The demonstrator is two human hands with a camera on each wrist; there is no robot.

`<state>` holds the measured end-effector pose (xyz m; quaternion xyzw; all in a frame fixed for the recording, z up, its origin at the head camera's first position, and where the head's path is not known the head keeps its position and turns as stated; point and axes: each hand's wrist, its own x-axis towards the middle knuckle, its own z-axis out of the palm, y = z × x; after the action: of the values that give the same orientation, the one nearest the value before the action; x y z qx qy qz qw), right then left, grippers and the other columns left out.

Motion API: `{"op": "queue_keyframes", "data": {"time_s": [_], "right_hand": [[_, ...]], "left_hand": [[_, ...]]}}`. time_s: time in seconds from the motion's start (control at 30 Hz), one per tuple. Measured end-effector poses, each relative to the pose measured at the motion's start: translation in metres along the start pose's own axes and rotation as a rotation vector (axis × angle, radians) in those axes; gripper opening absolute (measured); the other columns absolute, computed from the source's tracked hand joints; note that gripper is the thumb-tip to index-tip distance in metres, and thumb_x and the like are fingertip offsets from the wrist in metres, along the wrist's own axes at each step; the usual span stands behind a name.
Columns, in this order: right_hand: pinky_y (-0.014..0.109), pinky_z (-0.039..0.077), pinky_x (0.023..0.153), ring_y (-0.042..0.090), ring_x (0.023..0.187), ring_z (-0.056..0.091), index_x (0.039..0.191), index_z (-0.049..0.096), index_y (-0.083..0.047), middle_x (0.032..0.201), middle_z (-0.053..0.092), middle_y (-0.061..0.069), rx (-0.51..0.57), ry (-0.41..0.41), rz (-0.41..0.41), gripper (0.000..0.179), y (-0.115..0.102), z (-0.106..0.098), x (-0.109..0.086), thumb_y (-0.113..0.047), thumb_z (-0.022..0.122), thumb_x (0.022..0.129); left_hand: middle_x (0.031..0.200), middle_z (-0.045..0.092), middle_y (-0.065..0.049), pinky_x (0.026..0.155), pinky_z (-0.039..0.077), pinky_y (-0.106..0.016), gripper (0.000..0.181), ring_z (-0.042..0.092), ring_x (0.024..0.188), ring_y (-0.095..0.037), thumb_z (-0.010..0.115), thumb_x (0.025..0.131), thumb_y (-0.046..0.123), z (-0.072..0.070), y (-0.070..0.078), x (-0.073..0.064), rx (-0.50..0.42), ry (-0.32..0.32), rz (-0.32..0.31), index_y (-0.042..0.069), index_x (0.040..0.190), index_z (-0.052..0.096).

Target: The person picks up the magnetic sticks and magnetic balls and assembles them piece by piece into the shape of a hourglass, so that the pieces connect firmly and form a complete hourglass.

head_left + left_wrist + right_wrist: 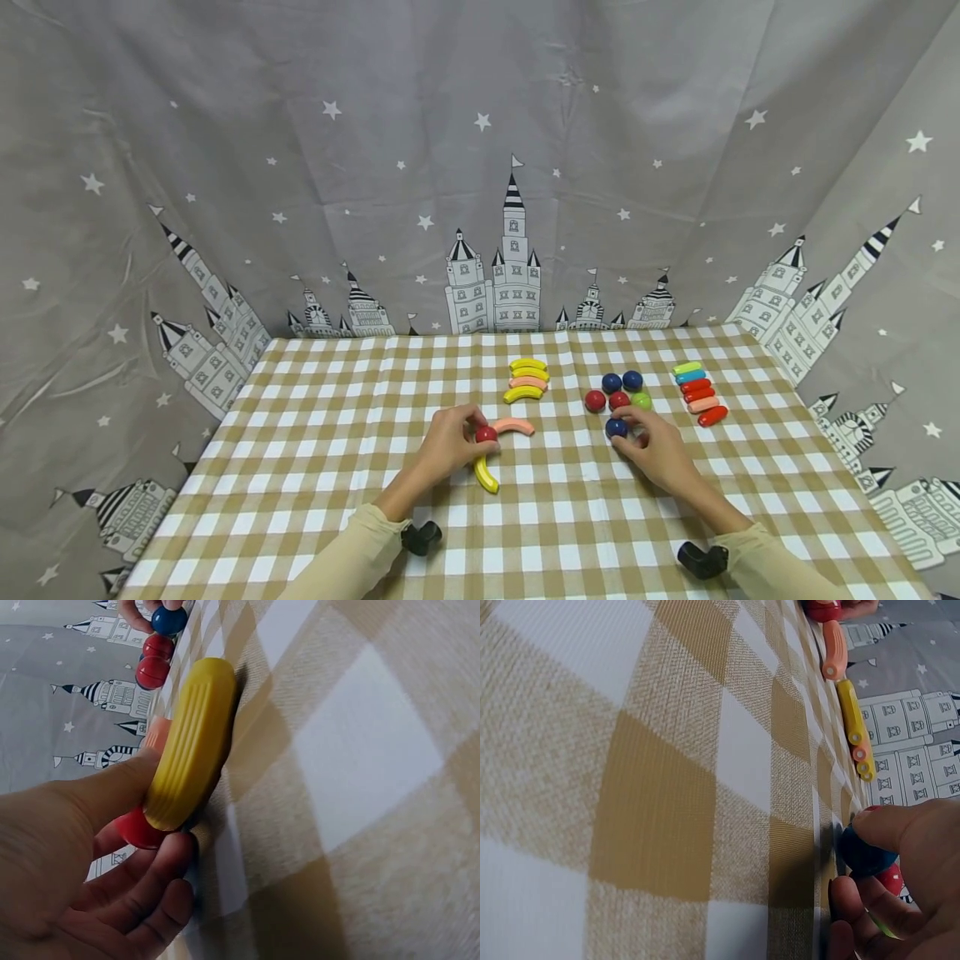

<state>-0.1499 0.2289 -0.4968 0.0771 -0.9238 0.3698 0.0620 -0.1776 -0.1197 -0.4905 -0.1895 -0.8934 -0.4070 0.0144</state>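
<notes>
My left hand (pixel 448 442) pinches a red ball (pixel 486 433) between thumb and fingers, low over the checked cloth. Beside that ball lie a pink curved piece (pixel 514 426), reaching right, and a yellow curved piece (pixel 486 476), pointing toward me. In the left wrist view the yellow piece partly covers the red ball. On the right, a dark blue ball (pixel 617 427) is held between the thumb and fingers of my right hand (pixel 660 450). Just beyond it sit two red balls (pixel 595 401), two blue balls (pixel 632 381) and a green ball (pixel 641 401). Something dark red shows partly behind my right fingers.
Several curved pieces (pixel 528 392), yellow and pink, lie in a stacked row at the middle back. Farther right is a slanted row of short capsule-shaped pieces (pixel 697 385) in green, blue, red and pink. A grey castle-print curtain (pixel 480 192) borders the checked tablecloth (pixel 315 433).
</notes>
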Motion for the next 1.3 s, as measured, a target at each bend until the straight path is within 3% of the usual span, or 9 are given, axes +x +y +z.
{"op": "queue_keyframes", "data": {"time_s": [0.37, 0.53, 0.67, 0.8, 0.93, 1.07, 1.3], "right_hand": [[0.026, 0.047, 0.064, 0.016, 0.072, 0.053, 0.122, 0.067, -0.009, 0.109, 0.069, 0.014, 0.004, -0.015, -0.037, 0.038, 0.001, -0.002, 0.0, -0.004, 0.08, 0.087], [0.026, 0.048, 0.065, 0.015, 0.074, 0.054, 0.122, 0.07, -0.011, 0.107, 0.066, 0.01, 0.022, -0.046, -0.043, 0.036, 0.003, -0.004, -0.002, -0.004, 0.08, 0.088], [0.026, 0.048, 0.066, 0.013, 0.074, 0.056, 0.121, 0.071, -0.013, 0.106, 0.065, 0.007, 0.036, -0.072, -0.055, 0.036, 0.006, -0.004, -0.003, -0.004, 0.08, 0.087], [0.026, 0.048, 0.066, 0.013, 0.073, 0.055, 0.122, 0.071, -0.013, 0.104, 0.065, 0.005, 0.037, -0.084, -0.068, 0.037, 0.007, -0.004, -0.003, -0.004, 0.08, 0.088], [0.026, 0.048, 0.066, 0.013, 0.073, 0.055, 0.125, 0.069, -0.013, 0.107, 0.067, 0.007, 0.042, -0.098, -0.067, 0.038, 0.007, -0.003, -0.002, -0.005, 0.079, 0.089], [0.026, 0.048, 0.067, 0.013, 0.073, 0.056, 0.126, 0.067, -0.011, 0.111, 0.07, 0.01, 0.049, -0.108, -0.063, 0.038, 0.005, -0.004, -0.001, -0.007, 0.079, 0.09], [0.026, 0.047, 0.066, 0.013, 0.074, 0.055, 0.122, 0.07, -0.011, 0.107, 0.071, 0.007, 0.036, -0.128, -0.054, 0.034, 0.004, -0.007, 0.0, -0.012, 0.081, 0.089]], "left_hand": [[0.102, 0.07, -0.005, 0.073, 0.053, -0.032, 0.041, 0.063, 0.089, -0.018, 0.087, 0.084, 0.024, -0.004, 0.016, 0.017, 0.1, -0.169, -0.005, 0.008, 0.117, 0.069], [0.105, 0.072, -0.009, 0.076, 0.054, -0.034, 0.036, 0.063, 0.088, -0.019, 0.083, 0.088, 0.018, 0.002, 0.022, 0.032, 0.143, -0.214, 0.078, 0.004, 0.119, 0.072], [0.095, 0.074, -0.007, 0.071, 0.052, -0.029, 0.03, 0.063, 0.078, -0.015, 0.081, 0.09, 0.017, 0.009, 0.023, 0.043, 0.192, -0.249, 0.169, 0.001, 0.115, 0.075], [0.079, 0.071, -0.001, 0.062, 0.048, -0.025, 0.02, 0.056, 0.065, -0.008, 0.081, 0.091, 0.021, 0.013, 0.024, 0.048, 0.209, -0.246, 0.199, 0.005, 0.103, 0.079], [0.065, 0.066, 0.004, 0.056, 0.047, -0.023, 0.02, 0.054, 0.052, -0.004, 0.079, 0.093, 0.025, 0.013, 0.021, 0.045, 0.172, -0.241, 0.138, 0.006, 0.097, 0.078], [0.063, 0.064, 0.004, 0.053, 0.046, -0.023, 0.022, 0.053, 0.051, -0.004, 0.078, 0.094, 0.027, 0.013, 0.016, 0.043, 0.149, -0.203, 0.1, 0.005, 0.098, 0.077], [0.062, 0.061, 0.004, 0.051, 0.042, -0.023, 0.019, 0.049, 0.052, -0.005, 0.078, 0.093, 0.028, 0.013, 0.014, 0.037, 0.13, -0.14, 0.093, 0.009, 0.094, 0.077]]}}
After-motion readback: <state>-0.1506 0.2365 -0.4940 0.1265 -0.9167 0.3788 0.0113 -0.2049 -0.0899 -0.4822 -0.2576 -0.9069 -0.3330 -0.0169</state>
